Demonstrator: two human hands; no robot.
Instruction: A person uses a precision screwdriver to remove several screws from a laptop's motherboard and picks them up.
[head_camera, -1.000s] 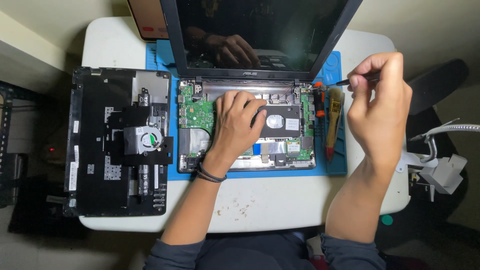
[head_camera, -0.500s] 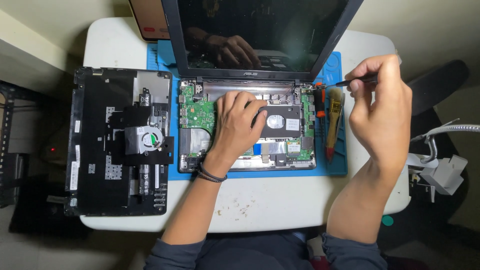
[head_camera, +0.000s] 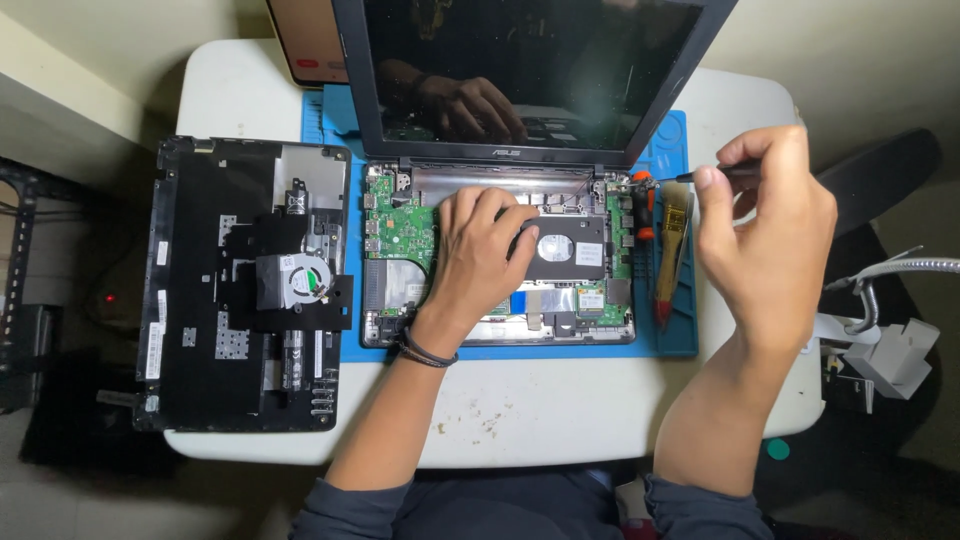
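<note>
An opened laptop (head_camera: 500, 330) lies on a blue work mat (head_camera: 680, 340), its green circuit board (head_camera: 400, 230) and a dark drive (head_camera: 570, 248) exposed, the dark screen (head_camera: 530, 70) tilted up behind. My left hand (head_camera: 475, 255) rests flat on the board, fingertips on the drive's left edge. My right hand (head_camera: 765, 235) hovers over the mat's right side, pinching a thin dark screwdriver (head_camera: 715, 174) whose tip points left toward the laptop's right hinge corner.
The removed black bottom cover with a fan (head_camera: 245, 285) lies left of the laptop. Orange-handled tools (head_camera: 672, 250) sit in the mat's right tray. A phone or tablet (head_camera: 315, 45) is at the back left. White table (head_camera: 540, 410); white clutter (head_camera: 890, 350) beyond the right edge.
My right hand with the screwdriver has shifted slightly down and left. The left hand has stayed on the board.
</note>
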